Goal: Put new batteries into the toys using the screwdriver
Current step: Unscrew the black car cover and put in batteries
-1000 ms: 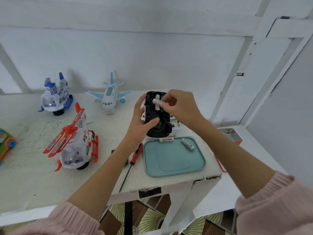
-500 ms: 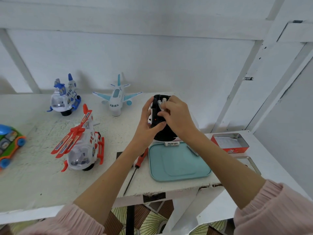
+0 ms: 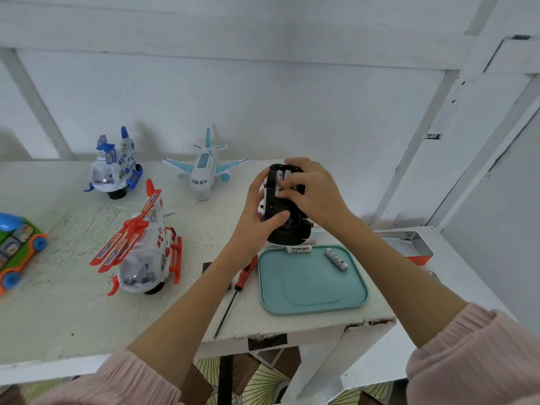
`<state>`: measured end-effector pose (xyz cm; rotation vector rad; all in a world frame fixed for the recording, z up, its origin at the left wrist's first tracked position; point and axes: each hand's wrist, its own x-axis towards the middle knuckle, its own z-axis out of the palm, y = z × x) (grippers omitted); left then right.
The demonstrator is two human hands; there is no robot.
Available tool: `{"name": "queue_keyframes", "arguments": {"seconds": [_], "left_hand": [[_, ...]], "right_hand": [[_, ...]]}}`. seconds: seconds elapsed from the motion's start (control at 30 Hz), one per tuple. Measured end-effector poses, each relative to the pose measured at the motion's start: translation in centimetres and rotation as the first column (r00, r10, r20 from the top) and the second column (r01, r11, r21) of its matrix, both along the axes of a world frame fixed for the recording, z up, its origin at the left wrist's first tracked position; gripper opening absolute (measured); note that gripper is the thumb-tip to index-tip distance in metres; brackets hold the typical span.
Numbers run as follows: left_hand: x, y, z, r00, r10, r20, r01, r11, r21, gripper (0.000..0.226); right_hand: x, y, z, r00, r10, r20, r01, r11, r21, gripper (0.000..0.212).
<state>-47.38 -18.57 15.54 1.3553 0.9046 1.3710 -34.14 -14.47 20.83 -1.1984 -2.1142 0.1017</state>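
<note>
Left hand [image 3: 257, 213] grips a black-bottomed toy [image 3: 287, 209] held upside down over the far edge of a teal tray [image 3: 312, 296], thumb across the underside, fingers wrapped round the left side. Right hand [image 3: 314, 191] curls over the toy's open battery bay, fingertips pressing on white batteries [image 3: 282, 175] seated in it; at least 2 show.

On the tray, 2 loose white batteries: one labelled "Heybright" [image 3: 298, 249] along the far rim, another [image 3: 336, 259] tilted at the far right corner.

Red-handled screwdriver [image 3: 233, 296] lies on the white table [image 3: 58, 311] just left of the tray, partly under the left forearm, tip pointing near.

Further left: red & white toy helicopter [image 3: 140, 247]. Far side: blue & white toy helicopter [image 3: 115, 168] and pale blue & white toy plane [image 3: 204, 168]. Left edge: green toy vehicle w/ blue wheels [image 3: 14, 247], partly cut off.

Right, on a lower white surface: open metal tin [image 3: 409, 244] w/ orange side. Pink sleeves at the near edge.
</note>
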Motion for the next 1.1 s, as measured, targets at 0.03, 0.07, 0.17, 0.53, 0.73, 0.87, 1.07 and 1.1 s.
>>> {"name": "queue_keyframes", "arguments": {"seconds": [0.03,0.07,0.17,0.53,0.73,0.87,1.07,1.1], "left_hand": [[0.0,0.0,0.0,1.000,-0.002,-0.003,0.002,1.000,0.003,0.075],[0.0,0.0,0.0,1.000,-0.003,-0.004,0.003,1.000,0.002,0.075],[0.1,-0.1,0.1,1.000,-0.007,-0.015,0.007,1.000,0.003,0.075],[-0.4,-0.3,1.2,0.999,0.027,-0.024,-0.026,0.999,0.033,0.075],[-3.5,-0.6,3.1,0.992,0.116,-0.042,-0.111,0.989,0.101,0.078],[-7.1,-1.3,4.3,0.960,0.278,-0.021,-0.272,0.951,0.149,0.076],[-9.8,-2.7,5.0,0.933,0.358,-0.024,-0.347,0.918,0.193,0.074],[-9.9,-3.0,5.0,0.931,0.364,-0.025,-0.352,0.914,0.199,0.074]], "right_hand": [[0.0,0.1,0.2,1.000,0.006,-0.020,-0.007,0.999,-0.045,0.017],[0.0,0.1,0.4,1.000,0.000,-0.027,-0.002,0.998,-0.066,0.020],[-0.1,0.2,0.7,0.998,-0.060,-0.001,0.059,0.995,-0.074,0.024],[0.2,0.3,1.9,0.995,0.059,-0.076,-0.065,0.995,-0.081,0.017],[0.1,-1.5,2.1,0.955,0.125,-0.271,-0.085,0.984,0.154,0.021],[-1.3,-3.3,0.4,0.912,0.125,-0.390,-0.057,0.982,0.181,0.011],[-4.7,-5.4,-4.6,0.949,0.314,-0.029,-0.311,0.918,-0.247,0.015],[-5.2,-5.5,-5.2,0.931,0.359,0.063,-0.328,0.901,-0.285,0.019]]}}
